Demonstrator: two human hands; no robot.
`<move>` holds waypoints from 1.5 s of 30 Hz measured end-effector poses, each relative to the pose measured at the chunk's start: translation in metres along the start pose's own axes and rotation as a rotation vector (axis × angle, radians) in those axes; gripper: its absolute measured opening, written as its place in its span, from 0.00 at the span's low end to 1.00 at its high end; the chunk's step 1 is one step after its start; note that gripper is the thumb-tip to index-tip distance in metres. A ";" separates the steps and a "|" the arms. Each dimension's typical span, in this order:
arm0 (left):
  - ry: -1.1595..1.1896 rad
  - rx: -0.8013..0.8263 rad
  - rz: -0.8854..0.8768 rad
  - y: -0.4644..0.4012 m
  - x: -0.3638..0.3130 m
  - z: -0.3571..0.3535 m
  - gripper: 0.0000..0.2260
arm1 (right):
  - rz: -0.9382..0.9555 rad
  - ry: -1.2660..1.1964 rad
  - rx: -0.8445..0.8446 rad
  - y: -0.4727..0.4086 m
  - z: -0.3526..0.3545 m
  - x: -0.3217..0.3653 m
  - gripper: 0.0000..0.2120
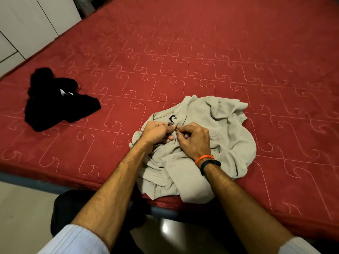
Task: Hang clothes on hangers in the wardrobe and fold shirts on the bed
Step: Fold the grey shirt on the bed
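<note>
Red quilted bed (201, 52) fills most of the view, white cupboard doors (27, 24) beyond its far left corner. Grey shirt (225, 143) lies crumpled at the bed's near edge, collar pointing away from that edge, hem spilling over it. Black clothes (55, 101) in a heap, well to the left of the shirt. Left hand (156, 132) and right hand (194, 140) meet just below the collar, fingers curled, each pinching the button strip. Orange band (203, 158) and black band (211, 165) on right wrist
</note>
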State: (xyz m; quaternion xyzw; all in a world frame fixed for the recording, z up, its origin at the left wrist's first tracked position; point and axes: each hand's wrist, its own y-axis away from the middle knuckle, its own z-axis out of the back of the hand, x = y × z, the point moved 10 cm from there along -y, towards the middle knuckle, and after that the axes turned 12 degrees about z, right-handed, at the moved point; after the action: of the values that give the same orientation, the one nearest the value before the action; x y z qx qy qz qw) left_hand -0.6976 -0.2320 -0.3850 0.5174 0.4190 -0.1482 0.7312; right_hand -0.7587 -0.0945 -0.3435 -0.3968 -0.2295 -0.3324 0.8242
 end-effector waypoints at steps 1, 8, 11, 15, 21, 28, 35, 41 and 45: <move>0.016 -0.011 -0.027 0.000 0.000 0.004 0.06 | -0.020 -0.006 -0.006 -0.001 0.001 0.000 0.05; 0.011 -0.162 -0.133 0.001 0.005 0.024 0.09 | -0.088 0.191 0.013 -0.023 -0.006 0.013 0.17; 0.038 -0.183 -0.106 0.000 0.007 0.026 0.10 | -0.031 0.328 0.128 -0.035 -0.019 0.021 0.17; 0.102 -0.154 -0.066 -0.002 0.009 0.025 0.05 | -0.057 0.474 0.258 -0.042 -0.033 0.017 0.14; 0.127 -0.136 -0.067 -0.004 0.014 0.025 0.09 | -0.092 0.239 0.050 -0.035 -0.020 0.011 0.10; 0.106 -0.169 -0.089 -0.006 0.014 0.027 0.06 | 0.160 0.104 -0.005 -0.013 -0.022 0.030 0.09; 0.143 -0.094 -0.082 0.001 0.013 0.025 0.04 | 0.259 0.175 0.017 -0.011 -0.028 0.039 0.10; 0.163 -0.070 -0.065 0.000 0.014 0.027 0.06 | 0.352 0.179 0.002 -0.008 -0.026 0.049 0.09; 0.178 -0.036 -0.031 -0.002 0.016 0.027 0.05 | 0.399 0.205 0.017 -0.007 -0.028 0.053 0.07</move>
State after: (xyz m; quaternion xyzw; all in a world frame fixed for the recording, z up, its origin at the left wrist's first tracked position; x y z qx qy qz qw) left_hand -0.6767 -0.2535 -0.3958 0.5086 0.4931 -0.1054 0.6979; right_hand -0.7248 -0.1395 -0.3220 -0.3918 -0.0643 -0.1995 0.8959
